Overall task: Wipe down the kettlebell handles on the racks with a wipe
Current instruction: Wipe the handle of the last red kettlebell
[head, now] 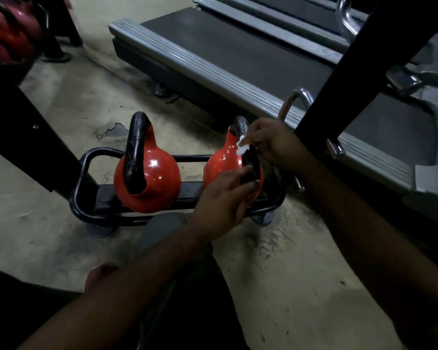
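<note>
The left hand (223, 195) is gripping the near end of the right kettlebell (220, 162)'s rough black handle (250, 165), partly hiding it. Beyond, the right hand (271, 142) is pinching a small white wipe (242, 145) against that handle. Both glossy red bells are sitting on the low tubular rack (86, 173); the left kettlebell (147, 175) is standing untouched near its left end.

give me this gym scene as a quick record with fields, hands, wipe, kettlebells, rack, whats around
place: gym floor, treadmill behind the rack
rack: low black rack holding two red kettlebells
left kettlebell: untouched, black handle upright
right kettlebell: being handled
right hand: pressing a white wipe on that kettlebell's handle
left hand: steadying the lower part of the same handle
other: more red kettlebells blurred at top left
</note>
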Demonstrator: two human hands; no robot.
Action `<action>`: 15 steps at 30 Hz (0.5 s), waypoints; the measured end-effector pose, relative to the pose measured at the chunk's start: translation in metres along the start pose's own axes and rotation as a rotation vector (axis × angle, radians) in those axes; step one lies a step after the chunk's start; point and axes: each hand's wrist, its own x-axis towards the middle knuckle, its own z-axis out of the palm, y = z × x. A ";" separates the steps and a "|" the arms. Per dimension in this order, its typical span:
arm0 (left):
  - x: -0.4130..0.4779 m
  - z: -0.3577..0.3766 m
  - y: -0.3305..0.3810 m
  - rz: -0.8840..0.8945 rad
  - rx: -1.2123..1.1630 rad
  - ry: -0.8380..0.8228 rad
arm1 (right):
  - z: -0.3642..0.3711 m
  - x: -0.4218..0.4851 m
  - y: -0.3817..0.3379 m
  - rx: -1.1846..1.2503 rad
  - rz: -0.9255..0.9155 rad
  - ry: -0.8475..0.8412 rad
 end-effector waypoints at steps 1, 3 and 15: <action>-0.002 0.005 0.002 0.037 0.045 -0.014 | -0.004 0.015 0.003 -0.144 -0.098 -0.053; 0.000 0.009 0.006 0.072 0.106 -0.034 | -0.001 0.033 0.006 -0.419 -0.242 -0.191; 0.021 -0.004 -0.016 -0.067 -0.001 0.051 | 0.029 -0.024 0.008 0.409 0.298 0.296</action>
